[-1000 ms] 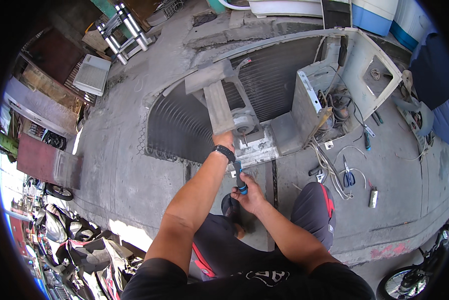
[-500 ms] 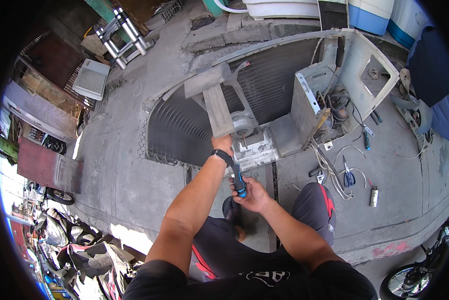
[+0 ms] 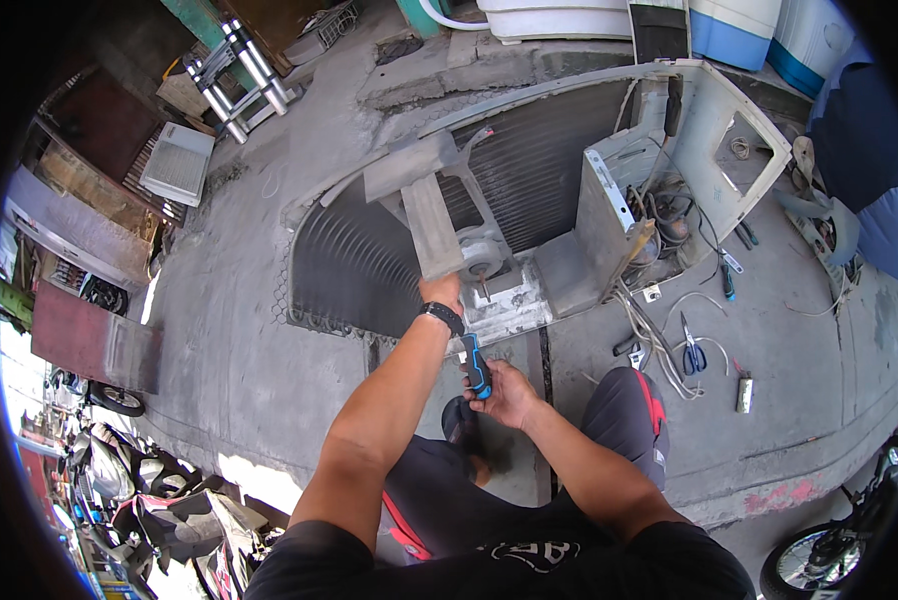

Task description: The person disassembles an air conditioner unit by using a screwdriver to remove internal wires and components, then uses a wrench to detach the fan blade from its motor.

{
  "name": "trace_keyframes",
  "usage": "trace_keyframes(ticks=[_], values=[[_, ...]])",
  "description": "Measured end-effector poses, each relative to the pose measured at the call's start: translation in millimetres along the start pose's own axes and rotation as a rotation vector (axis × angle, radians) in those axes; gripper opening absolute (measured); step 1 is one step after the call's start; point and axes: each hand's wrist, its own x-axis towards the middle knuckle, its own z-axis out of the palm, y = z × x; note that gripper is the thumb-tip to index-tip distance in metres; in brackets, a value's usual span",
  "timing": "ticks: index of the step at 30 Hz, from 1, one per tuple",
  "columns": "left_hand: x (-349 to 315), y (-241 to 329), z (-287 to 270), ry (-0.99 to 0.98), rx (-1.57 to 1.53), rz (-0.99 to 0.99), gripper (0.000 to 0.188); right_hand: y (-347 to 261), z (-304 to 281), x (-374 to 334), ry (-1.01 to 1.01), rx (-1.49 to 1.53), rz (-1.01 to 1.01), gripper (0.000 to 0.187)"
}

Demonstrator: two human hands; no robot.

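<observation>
A: Right grip?
B: Clamps round the lower end of a black-and-blue tool, just below the black wrist strap.
A: Left grip?
B: Touches the lower end of a grey bar; partly hidden, cannot tell whether closed.
A: Around?
B: Finned coil beyond; scissors on the concrete floor, right side.

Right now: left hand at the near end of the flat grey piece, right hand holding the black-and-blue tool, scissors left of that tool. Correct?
No: the head view shows the scissors right of the black-and-blue tool. Rest stands: left hand at the near end of the flat grey piece, right hand holding the tool.
</observation>
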Motion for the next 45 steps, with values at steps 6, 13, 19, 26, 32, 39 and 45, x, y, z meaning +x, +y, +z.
trace_keyframes(ticks=[6, 13, 19, 26, 32, 39, 45], values=[[58.6, -40.5, -12.2, 0.004, -0.019, 0.024, 0.03, 19.4, 18.5, 11.5, 0.099, -0.452, -0.255, 0.019], [45.7, -27.4, -6.5, -0.134, -0.093, 0.01, 0.04, 3.9, 6.4, 16.7, 0.064, -0.341, -0.104, 0.047], [25.0, -3.2, -9.6, -0.166, -0.037, 0.019, 0.067, 13.3, 11.0, 24.0, 0.315, -0.975, -0.457, 0.033], [74.9, -42.1, -15.0, -0.134, -0.014, 0.127, 0.072, 9.5, 7.5, 37.3, 0.265, -0.867, -0.355, 0.057], [70.1, -56.0, 0.0, -0.01, 0.117, 0.318, 0.063, 9.4, 12.3, 10.0, 0.371, -1.15, -0.657, 0.051], [61.7, -65.0, -12.2, 0.145, 0.306, 0.248, 0.053, -8.2, 19.6, -37.2, 0.432, -1.548, -0.748, 0.045], [65.5, -48.6, -36.5, -0.033, -0.05, -0.255, 0.025, -15.4, 13.1, -45.9, 0.437, -1.242, -0.825, 0.042]])
